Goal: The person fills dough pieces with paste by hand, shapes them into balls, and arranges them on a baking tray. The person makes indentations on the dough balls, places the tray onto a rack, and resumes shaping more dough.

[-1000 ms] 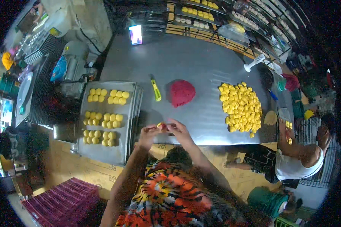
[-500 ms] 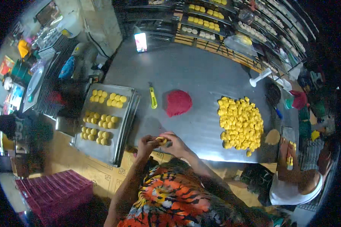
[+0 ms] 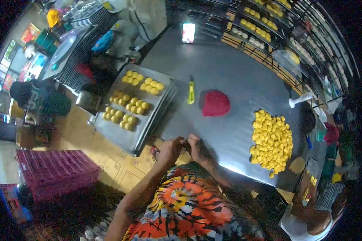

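Observation:
My left hand (image 3: pixel 172 148) and my right hand (image 3: pixel 199 148) meet at the table's near edge, close to my body. Their fingers are curled in and closed, and whatever they hold is hidden between them. Beyond them on the metal table (image 3: pixel 169 60) lies a smooth mound of dark pink dough (image 3: pixel 216 103). Left of the mound is a yellow-green utility knife (image 3: pixel 191 92). A metal tray (image 3: pixel 142 125) at the left carries clusters of round yellow dough balls (image 3: pixel 151 86). To the right, a large pile of yellow dough pieces (image 3: pixel 271 140) is spread out.
A lit phone (image 3: pixel 188 33) stands at the table's far side. A white-handled tool (image 3: pixel 300 100) rests at the right edge. Racks of filled trays (image 3: pixel 261 28) rise behind. Purple crates (image 3: pixel 58 172) stand on the floor at left; another person (image 3: pixel 309 221) sits at lower right.
The view has turned, so the table's contents appear shifted right. A yellow piece showed between my fingers before; now my hands are closed tighter and it is out of sight.

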Available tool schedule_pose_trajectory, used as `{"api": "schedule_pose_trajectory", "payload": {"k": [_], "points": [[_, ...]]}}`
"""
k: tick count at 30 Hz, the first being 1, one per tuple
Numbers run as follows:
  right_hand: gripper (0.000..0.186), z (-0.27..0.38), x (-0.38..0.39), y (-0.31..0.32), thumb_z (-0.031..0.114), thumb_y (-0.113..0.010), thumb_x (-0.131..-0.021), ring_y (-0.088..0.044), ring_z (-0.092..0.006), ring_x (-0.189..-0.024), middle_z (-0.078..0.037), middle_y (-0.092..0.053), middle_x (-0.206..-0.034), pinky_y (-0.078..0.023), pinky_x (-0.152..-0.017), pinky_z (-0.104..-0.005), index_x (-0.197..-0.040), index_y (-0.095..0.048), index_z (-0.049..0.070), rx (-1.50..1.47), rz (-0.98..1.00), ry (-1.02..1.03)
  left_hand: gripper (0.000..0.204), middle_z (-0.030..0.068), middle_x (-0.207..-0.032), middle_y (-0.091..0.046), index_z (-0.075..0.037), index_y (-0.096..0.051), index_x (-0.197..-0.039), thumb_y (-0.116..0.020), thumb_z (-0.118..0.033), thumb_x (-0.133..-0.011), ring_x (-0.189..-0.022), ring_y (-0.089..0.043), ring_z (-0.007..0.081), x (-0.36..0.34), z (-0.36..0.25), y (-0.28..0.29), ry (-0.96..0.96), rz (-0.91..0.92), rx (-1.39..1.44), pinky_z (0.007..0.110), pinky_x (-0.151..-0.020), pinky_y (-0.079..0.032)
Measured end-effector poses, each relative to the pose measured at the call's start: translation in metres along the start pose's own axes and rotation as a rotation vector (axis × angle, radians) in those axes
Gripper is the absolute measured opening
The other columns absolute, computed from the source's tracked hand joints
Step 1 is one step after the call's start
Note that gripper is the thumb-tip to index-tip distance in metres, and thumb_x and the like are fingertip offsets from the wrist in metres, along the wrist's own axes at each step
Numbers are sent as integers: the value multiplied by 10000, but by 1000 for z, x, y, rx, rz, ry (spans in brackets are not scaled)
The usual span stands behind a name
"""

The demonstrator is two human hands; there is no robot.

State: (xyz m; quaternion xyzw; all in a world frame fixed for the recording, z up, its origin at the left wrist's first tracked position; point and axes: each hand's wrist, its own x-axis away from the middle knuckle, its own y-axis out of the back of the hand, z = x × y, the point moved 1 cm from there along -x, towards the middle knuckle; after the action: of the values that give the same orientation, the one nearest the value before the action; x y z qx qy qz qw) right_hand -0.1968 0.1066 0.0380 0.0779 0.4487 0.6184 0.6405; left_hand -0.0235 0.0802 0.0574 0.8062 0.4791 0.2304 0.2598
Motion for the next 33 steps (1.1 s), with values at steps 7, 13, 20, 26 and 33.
{"api": "schedule_pose_trajectory", "payload": {"k": [7, 13, 20, 26, 33], "points": [[219, 39, -42, -76, 78, -636, -852, -621, -355, -904, -189, -637, -973, -497, -787, -416, -1061, -639, 14, -43, 288, -398, 386, 170, -1037, -688, -11, -552, -1281, -619, -34, -902, -926, -667, 227, 13, 94, 22, 191, -146, 903, 323, -793, -514], [131, 40, -44, -154, 14, -632, -876, -656, -216, -845, -119, -662, -860, -538, -746, -336, -989, -699, 17, -501, 159, -630, 336, 123, -1116, -682, 55, -614, -1201, -676, -102, -910, -974, -634, 151, 27, 119, 84, 434, -122, 1051, 288, -853, -508], [419, 59, -69, -127, 43, -571, -962, -666, -239, -864, -202, -473, -1323, -615, -717, -312, -1374, -501, 76, -1007, 271, -794, 199, 109, -1025, -694, 48, -656, -1084, -646, -33, -903, -946, -650, 183, 7, 166, 105, 289, -378, 1228, 331, -806, -528], [400, 8, -6, -34, 182, -594, -978, -638, -93, -756, -63, -655, -1073, -573, -636, -260, -1346, -527, 40, -680, 465, -1022, 342, 210, -1327, -561, 28, -611, -1209, -488, 9, -890, -1249, -507, 382, -21, 152, 130, 70, -175, 718, 437, -1080, -386], [317, -84, 108, 84, 169, -652, -919, -676, -200, -812, -95, -692, -1089, -570, -753, -331, -1234, -643, 146, -48, 48, -855, 447, 170, -1403, -500, -14, -435, -1399, -472, -164, -980, -1339, -432, 347, -4, 190, 109, -329, -163, -907, 512, -1076, -369]]}}
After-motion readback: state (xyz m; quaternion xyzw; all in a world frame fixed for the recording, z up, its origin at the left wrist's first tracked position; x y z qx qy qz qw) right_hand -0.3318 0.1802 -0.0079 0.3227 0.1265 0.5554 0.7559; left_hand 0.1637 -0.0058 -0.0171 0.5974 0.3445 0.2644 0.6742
